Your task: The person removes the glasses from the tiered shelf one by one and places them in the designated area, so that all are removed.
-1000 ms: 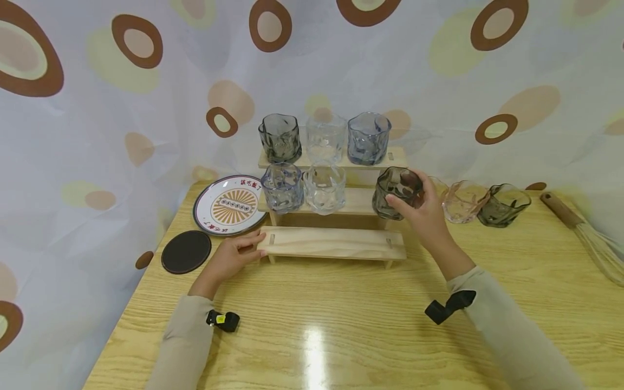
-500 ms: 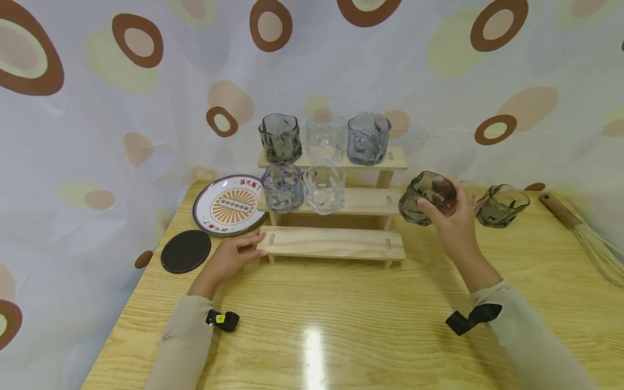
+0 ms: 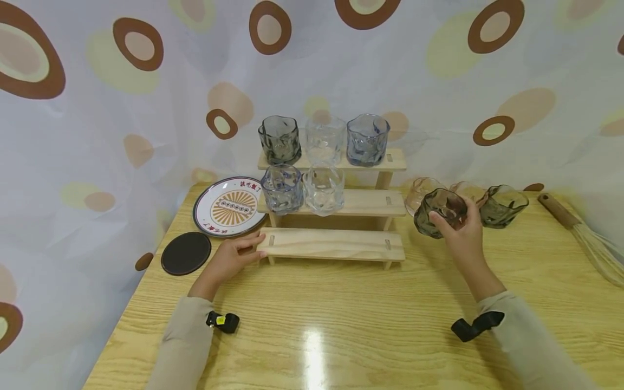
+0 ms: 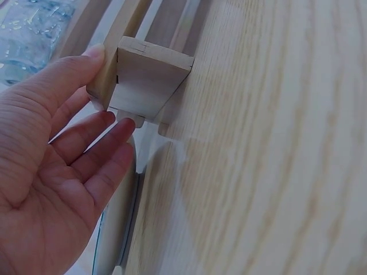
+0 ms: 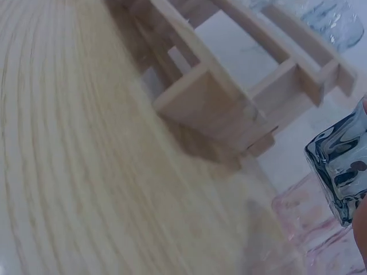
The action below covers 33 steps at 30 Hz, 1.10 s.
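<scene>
My right hand (image 3: 455,225) grips a smoky grey glass (image 3: 429,208) low over the table, just right of the three-step wooden rack (image 3: 336,244). Whether the glass touches the table I cannot tell. The right wrist view shows that glass (image 5: 341,172) at the frame's right edge, beside the rack's end. My left hand (image 3: 244,250) rests against the left end of the rack's lowest step, fingers nearly straight. In the left wrist view the left hand (image 4: 86,97) has its thumb along the step's (image 4: 149,74) top edge and its fingers under it.
Three glasses stand on the top step (image 3: 395,161) and two on the middle step (image 3: 370,203). Two pinkish glasses (image 3: 420,189) and a grey one (image 3: 502,205) sit behind my right hand. A patterned plate (image 3: 229,206), a dark coaster (image 3: 186,252) and a whisk (image 3: 585,233) lie around.
My right hand has carried the smoky grey glass from the middle step's right end rightward and down beside the rack. The left hand has stayed put.
</scene>
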Available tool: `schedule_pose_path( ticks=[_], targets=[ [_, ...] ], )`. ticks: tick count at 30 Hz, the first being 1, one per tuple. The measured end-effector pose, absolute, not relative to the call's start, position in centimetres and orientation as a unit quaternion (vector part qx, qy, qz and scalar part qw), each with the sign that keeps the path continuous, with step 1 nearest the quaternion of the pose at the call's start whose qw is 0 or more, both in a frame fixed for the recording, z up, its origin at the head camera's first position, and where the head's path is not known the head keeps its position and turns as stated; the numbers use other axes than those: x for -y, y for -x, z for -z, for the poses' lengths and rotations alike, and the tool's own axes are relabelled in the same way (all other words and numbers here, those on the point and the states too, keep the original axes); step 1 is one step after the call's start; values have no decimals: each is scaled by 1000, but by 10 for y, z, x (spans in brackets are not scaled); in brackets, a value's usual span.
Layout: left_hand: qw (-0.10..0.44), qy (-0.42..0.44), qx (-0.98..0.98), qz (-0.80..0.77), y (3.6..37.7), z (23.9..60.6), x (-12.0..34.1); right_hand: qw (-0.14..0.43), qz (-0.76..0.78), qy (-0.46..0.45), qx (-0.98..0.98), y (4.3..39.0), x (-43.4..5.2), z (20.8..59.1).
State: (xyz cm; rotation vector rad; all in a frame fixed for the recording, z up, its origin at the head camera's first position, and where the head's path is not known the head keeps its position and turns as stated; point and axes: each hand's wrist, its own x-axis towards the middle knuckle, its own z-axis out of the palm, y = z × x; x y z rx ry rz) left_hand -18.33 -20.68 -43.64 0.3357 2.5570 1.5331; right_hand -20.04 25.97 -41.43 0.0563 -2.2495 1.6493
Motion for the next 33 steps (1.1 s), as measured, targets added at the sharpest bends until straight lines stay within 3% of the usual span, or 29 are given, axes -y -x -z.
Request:
schedule_pose_path(
  ticks=[16,23,33],
  targets=[
    [64,-115,-858,-497,184,437,207,171,-546,55,819,213,-262,451],
    [64,-116,-853,-504,183,436,208,184,-552,52,812,216,-262,459],
    [72,-111,-850,-510,184,436,207,158,-554,56,815,217,-258,460]
  ],
)
